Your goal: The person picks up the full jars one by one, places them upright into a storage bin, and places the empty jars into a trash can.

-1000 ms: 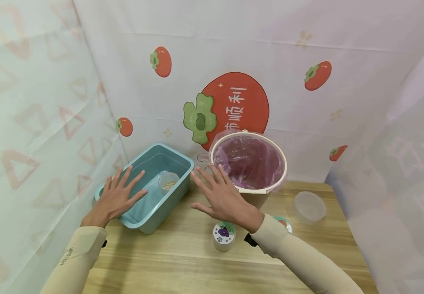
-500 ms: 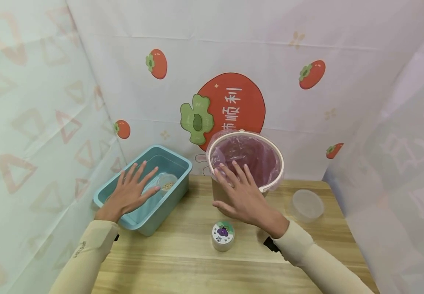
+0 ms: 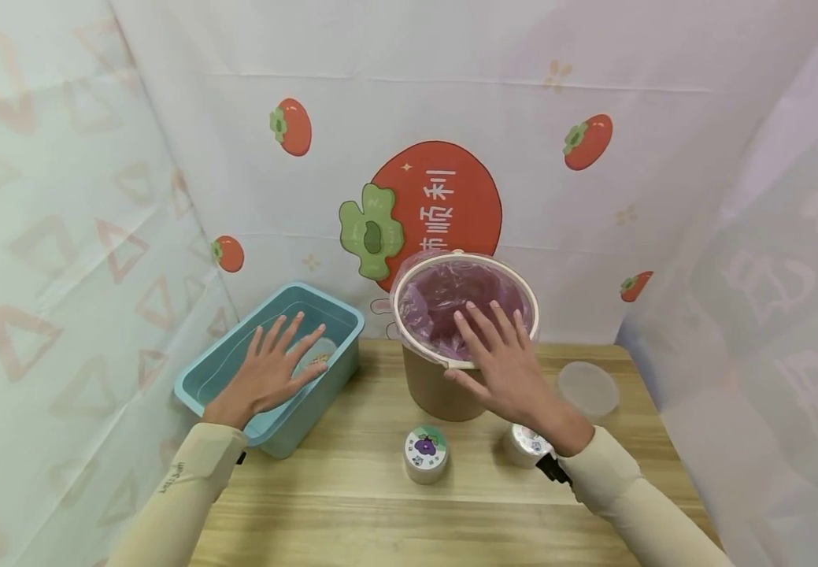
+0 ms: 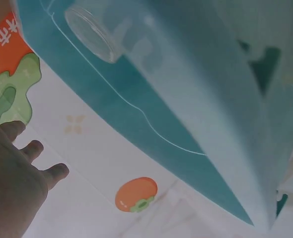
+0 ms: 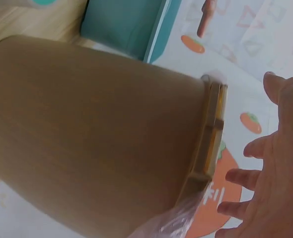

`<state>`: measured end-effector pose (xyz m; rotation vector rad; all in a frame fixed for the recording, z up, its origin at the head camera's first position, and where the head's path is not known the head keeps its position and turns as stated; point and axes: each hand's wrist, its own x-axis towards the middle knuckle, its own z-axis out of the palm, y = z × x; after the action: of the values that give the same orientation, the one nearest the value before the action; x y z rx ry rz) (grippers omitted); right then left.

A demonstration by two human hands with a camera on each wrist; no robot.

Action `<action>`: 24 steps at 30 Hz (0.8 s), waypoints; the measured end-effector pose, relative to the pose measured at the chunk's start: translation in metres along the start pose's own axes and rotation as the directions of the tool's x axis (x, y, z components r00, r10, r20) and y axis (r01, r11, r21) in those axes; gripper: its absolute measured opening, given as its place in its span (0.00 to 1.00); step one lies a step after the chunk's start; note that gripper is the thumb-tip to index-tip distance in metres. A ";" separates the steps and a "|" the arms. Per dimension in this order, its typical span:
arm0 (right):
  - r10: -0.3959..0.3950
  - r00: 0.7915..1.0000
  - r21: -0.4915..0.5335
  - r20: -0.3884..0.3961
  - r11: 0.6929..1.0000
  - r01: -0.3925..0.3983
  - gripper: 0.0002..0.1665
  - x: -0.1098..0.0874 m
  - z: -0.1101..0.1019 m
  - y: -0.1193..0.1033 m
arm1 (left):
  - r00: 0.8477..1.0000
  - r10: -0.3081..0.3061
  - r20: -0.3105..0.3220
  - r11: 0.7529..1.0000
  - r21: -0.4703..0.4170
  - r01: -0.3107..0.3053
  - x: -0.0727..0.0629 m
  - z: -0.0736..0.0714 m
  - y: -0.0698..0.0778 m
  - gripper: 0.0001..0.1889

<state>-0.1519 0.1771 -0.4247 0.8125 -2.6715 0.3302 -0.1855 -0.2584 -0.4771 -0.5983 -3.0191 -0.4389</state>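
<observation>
My left hand [image 3: 263, 378] hovers with fingers spread over the blue plastic basin [image 3: 199, 364], holding nothing. Inside that basin is a small clear container [image 3: 323, 346] with pale grains, partly hidden behind the fingers. My right hand [image 3: 511, 378] is above the front rim of a brown trash bin [image 3: 440, 390], its fingers spread and nothing held. A purple plastic bag [image 3: 426, 311] lines the bin. In the right wrist view, the right hand [image 5: 280, 163] appears apart from the bin's rim.
A round jar [image 3: 425, 453] with an eggplant label stands in front of the bin. Another jar [image 3: 527, 442] is partly behind the right wrist. A translucent round container [image 3: 589, 388] sits at the table's right. Printed cloth walls [image 3: 352, 102] enclose the wooden table [image 3: 352, 512].
My right hand has moved right, from between the basin and the bin to above the bin's front rim. My left hand has shifted a little to the right over the basin.
</observation>
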 end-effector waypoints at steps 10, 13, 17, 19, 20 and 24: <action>0.085 0.996 0.011 0.038 0.996 -0.085 0.54 -0.011 -0.016 0.025 | 0.999 0.048 0.022 0.998 0.027 -0.049 0.009 0.004 0.028 0.39; 0.100 0.995 0.005 0.025 0.995 -0.100 0.57 -0.011 -0.018 0.031 | 0.997 0.076 0.016 0.997 0.033 -0.077 0.009 0.008 0.037 0.40; 0.109 0.994 -0.008 0.011 0.994 -0.109 0.57 -0.011 -0.020 0.041 | 0.994 0.111 0.023 0.993 0.048 -0.112 0.010 0.015 0.049 0.40; 0.116 0.993 -0.017 0.011 0.993 -0.116 0.53 -0.011 -0.021 0.047 | 0.991 0.130 0.025 0.990 0.056 -0.131 0.010 0.017 0.054 0.40; 0.119 0.993 -0.021 0.012 0.993 -0.118 0.52 -0.010 -0.021 0.049 | 0.990 0.139 0.025 0.988 0.057 -0.140 0.010 0.018 0.057 0.41; 0.137 0.990 -0.051 0.042 0.990 -0.135 0.50 -0.008 -0.024 0.061 | 0.984 0.173 0.036 0.982 0.072 -0.175 0.011 0.022 0.068 0.41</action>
<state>-0.1749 0.2378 -0.4133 0.6327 -2.7731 0.2813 -0.1699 -0.1879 -0.4791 -0.8616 -2.9605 -0.3093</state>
